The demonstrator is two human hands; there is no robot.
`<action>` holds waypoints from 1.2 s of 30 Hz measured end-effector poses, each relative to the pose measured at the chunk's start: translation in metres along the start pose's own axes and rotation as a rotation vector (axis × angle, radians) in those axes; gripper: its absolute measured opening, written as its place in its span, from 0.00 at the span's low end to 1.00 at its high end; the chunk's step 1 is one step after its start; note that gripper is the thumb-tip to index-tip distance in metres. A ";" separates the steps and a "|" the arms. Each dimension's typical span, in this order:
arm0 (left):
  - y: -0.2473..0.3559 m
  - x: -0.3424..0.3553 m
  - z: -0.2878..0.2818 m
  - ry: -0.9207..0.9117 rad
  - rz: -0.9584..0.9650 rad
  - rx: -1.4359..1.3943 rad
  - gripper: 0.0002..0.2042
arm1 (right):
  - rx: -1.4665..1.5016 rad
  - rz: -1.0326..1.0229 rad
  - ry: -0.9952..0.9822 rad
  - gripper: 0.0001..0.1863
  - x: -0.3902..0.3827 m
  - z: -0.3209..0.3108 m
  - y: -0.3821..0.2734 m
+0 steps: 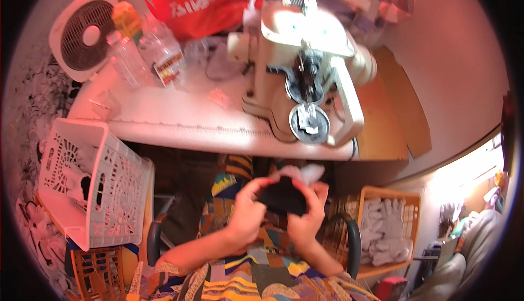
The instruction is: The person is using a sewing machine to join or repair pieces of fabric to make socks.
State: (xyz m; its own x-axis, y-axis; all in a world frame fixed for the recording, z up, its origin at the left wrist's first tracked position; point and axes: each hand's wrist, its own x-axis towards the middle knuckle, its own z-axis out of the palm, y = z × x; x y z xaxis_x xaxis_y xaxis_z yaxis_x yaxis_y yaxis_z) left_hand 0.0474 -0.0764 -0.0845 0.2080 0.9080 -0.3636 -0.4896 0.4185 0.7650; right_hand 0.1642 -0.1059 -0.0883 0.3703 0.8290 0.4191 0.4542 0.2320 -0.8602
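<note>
Above my lap, just off the near edge of the table, a small black fabric piece is stretched between my two hands. My left hand grips its left side, with the thumb on the near face. On the opposite side my right hand pinches it in the same way. A pale, blurred soft part sticks out beyond the fabric by my right fingers; whether it belongs to the same piece I cannot tell. Past my hands, a cream sewing machine with two round discs stands on the table, its lamp lit.
A white plastic crate stands at the left, near a box fan and clear bottles. At the right, an orange basket holds grey-white gloves. A red bag and cardboard flank the machine on the white table.
</note>
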 end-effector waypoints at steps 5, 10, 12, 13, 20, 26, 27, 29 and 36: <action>0.015 -0.007 -0.017 -0.219 -0.116 -0.239 0.11 | 0.099 0.009 -0.051 0.22 0.016 -0.004 0.005; 0.035 0.001 -0.021 -0.444 -0.350 -0.248 0.15 | 1.177 0.988 -0.401 0.18 0.017 -0.020 0.017; 0.022 0.005 -0.032 -0.402 -0.358 -0.292 0.16 | 1.260 1.000 -0.421 0.18 0.011 -0.020 0.018; 0.019 0.007 -0.034 -0.391 -0.358 -0.312 0.16 | 1.268 1.022 -0.396 0.18 0.010 -0.016 0.021; 0.045 0.000 -0.043 -0.587 0.176 0.518 0.14 | 1.062 0.604 -0.574 0.11 0.013 -0.033 0.037; 0.037 -0.009 -0.025 0.018 1.383 1.364 0.18 | 0.134 -0.118 -0.163 0.19 0.007 -0.029 0.011; 0.033 -0.013 -0.025 -0.035 1.342 1.446 0.16 | -0.001 -0.280 -0.092 0.20 0.006 -0.030 0.006; 0.029 -0.020 -0.014 -0.203 1.221 1.516 0.14 | -0.212 -0.568 0.049 0.24 0.000 -0.031 0.006; 0.029 -0.018 -0.012 -0.130 0.990 1.132 0.11 | 0.444 -0.131 -0.563 0.28 0.007 -0.056 -0.032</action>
State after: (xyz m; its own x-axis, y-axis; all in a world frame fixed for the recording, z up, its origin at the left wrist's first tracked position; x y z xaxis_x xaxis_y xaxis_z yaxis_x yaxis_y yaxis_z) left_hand 0.0194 -0.0805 -0.0619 0.2955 0.7937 0.5317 0.4066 -0.6081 0.6818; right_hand 0.1980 -0.1363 -0.0417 -0.1919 0.8887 0.4164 0.0507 0.4327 -0.9001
